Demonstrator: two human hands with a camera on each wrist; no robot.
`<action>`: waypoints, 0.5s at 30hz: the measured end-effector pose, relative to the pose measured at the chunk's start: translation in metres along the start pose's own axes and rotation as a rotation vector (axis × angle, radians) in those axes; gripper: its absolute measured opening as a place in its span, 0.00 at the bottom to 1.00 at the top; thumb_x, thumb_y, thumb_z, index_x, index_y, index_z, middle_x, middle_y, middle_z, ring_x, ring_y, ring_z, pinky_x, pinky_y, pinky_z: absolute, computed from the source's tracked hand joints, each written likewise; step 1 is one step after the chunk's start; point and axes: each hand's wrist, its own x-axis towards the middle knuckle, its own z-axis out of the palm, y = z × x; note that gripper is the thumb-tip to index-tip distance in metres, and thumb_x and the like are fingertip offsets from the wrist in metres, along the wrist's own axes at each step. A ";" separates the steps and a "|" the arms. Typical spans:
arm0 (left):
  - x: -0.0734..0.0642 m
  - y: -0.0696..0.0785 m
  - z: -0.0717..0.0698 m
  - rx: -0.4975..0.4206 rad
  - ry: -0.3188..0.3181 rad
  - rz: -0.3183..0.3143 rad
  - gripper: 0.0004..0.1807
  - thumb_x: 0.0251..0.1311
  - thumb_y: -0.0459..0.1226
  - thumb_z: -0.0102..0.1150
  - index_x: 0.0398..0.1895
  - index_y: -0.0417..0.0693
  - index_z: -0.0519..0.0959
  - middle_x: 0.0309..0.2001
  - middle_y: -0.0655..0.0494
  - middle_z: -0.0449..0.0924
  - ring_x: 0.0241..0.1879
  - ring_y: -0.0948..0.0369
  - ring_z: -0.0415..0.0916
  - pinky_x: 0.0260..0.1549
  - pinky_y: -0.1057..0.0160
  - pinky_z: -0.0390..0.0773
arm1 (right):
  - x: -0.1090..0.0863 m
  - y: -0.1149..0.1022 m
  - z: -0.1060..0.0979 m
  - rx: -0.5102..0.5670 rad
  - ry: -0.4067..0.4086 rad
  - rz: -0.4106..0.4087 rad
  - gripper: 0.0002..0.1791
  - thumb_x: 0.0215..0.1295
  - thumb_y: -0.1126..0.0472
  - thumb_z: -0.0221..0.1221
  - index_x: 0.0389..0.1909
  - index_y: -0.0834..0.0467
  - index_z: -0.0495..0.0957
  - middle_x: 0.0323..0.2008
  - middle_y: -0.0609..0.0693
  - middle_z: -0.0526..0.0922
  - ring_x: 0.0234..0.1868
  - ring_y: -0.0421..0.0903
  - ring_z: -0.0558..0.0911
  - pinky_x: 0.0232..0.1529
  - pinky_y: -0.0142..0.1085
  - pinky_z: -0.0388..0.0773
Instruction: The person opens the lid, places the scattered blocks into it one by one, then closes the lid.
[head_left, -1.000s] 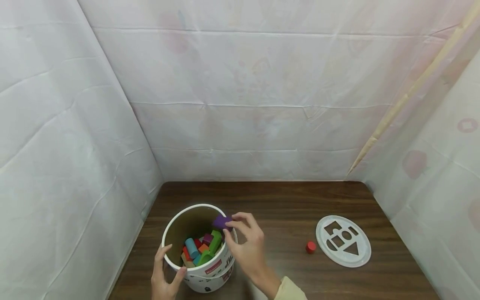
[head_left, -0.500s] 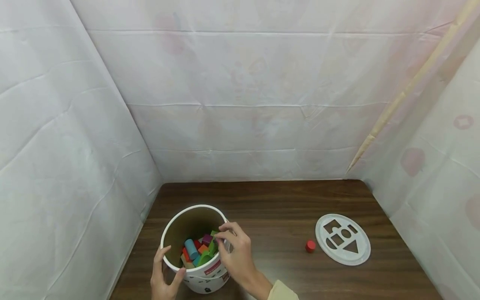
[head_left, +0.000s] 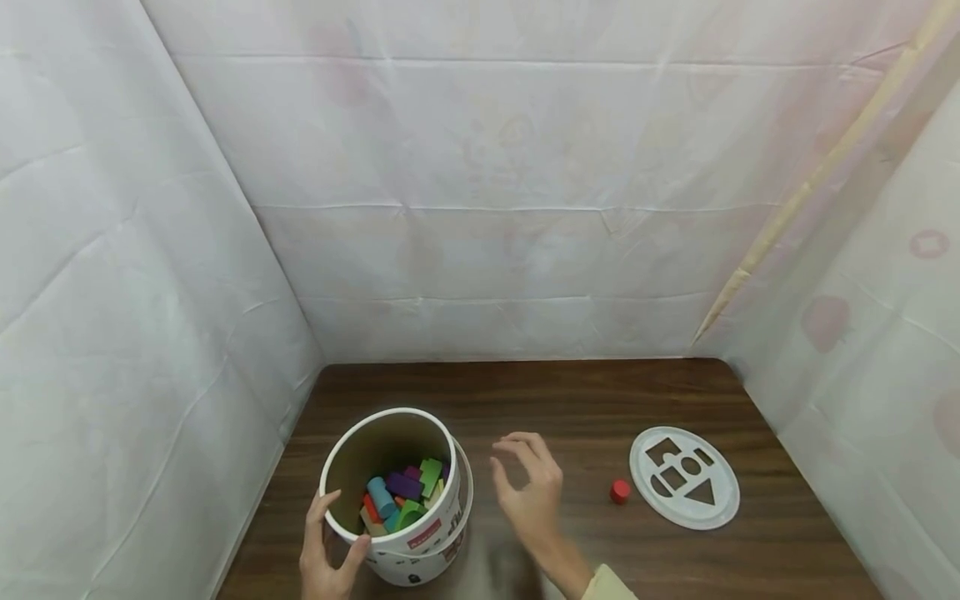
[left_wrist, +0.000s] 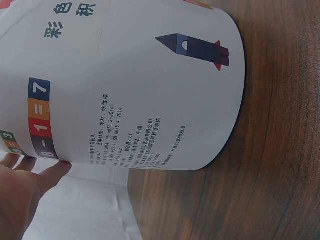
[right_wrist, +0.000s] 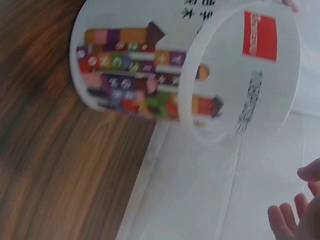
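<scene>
A white printed bucket (head_left: 442, 546) of coloured blocks stands on the left of the table. My left hand (head_left: 324, 550) grips its near left side, thumb and fingers apart at the rim; the left wrist view shows fingertips against the bucket wall (left_wrist: 140, 65). Inside, a purple block (head_left: 404, 486) lies on top beside a blue cylinder (head_left: 382, 497) and green blocks (head_left: 431, 475). To the right of the bucket, my right hand (head_left: 531, 492) is in the air with loosely bent fingers and nothing in them. The right wrist view also shows this hand (right_wrist: 305, 215) apart from the bucket.
A small red cylinder (head_left: 619, 492) rests on the table to the right. Beside it lies a white oval lid (head_left: 705, 518) with shaped cut-outs. The bucket's white handle (head_left: 469, 492) hangs down its right side. White sheeting (head_left: 480, 250) walls the table (head_left: 555, 383) at back and sides.
My right hand carried the purple block over the rim into the bucket, let it go, and moved out to the right. My left hand stayed on the bucket.
</scene>
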 end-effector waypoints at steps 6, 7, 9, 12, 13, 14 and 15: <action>0.001 0.001 0.000 0.008 -0.008 -0.040 0.39 0.43 0.23 0.67 0.63 0.39 0.65 0.67 0.43 0.57 0.59 0.71 0.58 0.49 0.82 0.65 | -0.019 0.039 -0.022 -0.143 0.072 0.045 0.21 0.29 0.82 0.70 0.29 0.63 0.81 0.33 0.62 0.79 0.34 0.56 0.79 0.42 0.26 0.74; 0.001 0.001 0.000 0.009 -0.009 -0.043 0.39 0.44 0.23 0.67 0.63 0.39 0.65 0.67 0.43 0.57 0.59 0.71 0.58 0.49 0.82 0.65 | -0.024 0.047 -0.025 -0.164 0.084 0.062 0.22 0.29 0.81 0.71 0.30 0.63 0.81 0.33 0.61 0.79 0.36 0.56 0.79 0.43 0.26 0.73; 0.001 0.002 0.000 0.008 -0.010 -0.044 0.39 0.44 0.23 0.67 0.63 0.39 0.65 0.67 0.43 0.57 0.60 0.71 0.58 0.49 0.82 0.65 | -0.034 0.062 -0.032 -0.199 0.109 0.098 0.23 0.28 0.80 0.72 0.31 0.62 0.82 0.35 0.60 0.80 0.38 0.54 0.79 0.44 0.26 0.72; 0.001 0.003 0.000 0.008 -0.011 -0.043 0.39 0.44 0.23 0.67 0.63 0.38 0.65 0.67 0.44 0.57 0.61 0.70 0.57 0.49 0.82 0.65 | -0.046 0.079 -0.043 -0.253 0.139 0.151 0.23 0.29 0.79 0.73 0.32 0.61 0.82 0.36 0.57 0.80 0.38 0.51 0.78 0.41 0.25 0.70; 0.001 0.003 0.000 0.009 -0.013 -0.043 0.39 0.44 0.23 0.67 0.63 0.38 0.65 0.67 0.44 0.57 0.61 0.70 0.57 0.50 0.82 0.64 | -0.050 0.083 -0.046 -0.267 0.146 0.166 0.23 0.29 0.79 0.72 0.32 0.62 0.82 0.36 0.57 0.80 0.38 0.50 0.77 0.39 0.25 0.69; 0.001 0.003 0.000 0.006 -0.012 -0.043 0.39 0.43 0.23 0.67 0.63 0.38 0.65 0.67 0.44 0.57 0.61 0.70 0.57 0.50 0.82 0.65 | -0.055 0.088 -0.049 -0.285 0.153 0.177 0.22 0.30 0.79 0.72 0.32 0.62 0.82 0.36 0.57 0.80 0.38 0.50 0.77 0.38 0.25 0.68; 0.001 0.003 0.000 0.006 -0.014 -0.044 0.39 0.44 0.23 0.67 0.63 0.38 0.65 0.67 0.44 0.57 0.61 0.70 0.57 0.50 0.81 0.64 | -0.058 0.093 -0.052 -0.306 0.159 0.189 0.22 0.30 0.79 0.72 0.32 0.62 0.82 0.36 0.56 0.79 0.37 0.49 0.76 0.37 0.24 0.67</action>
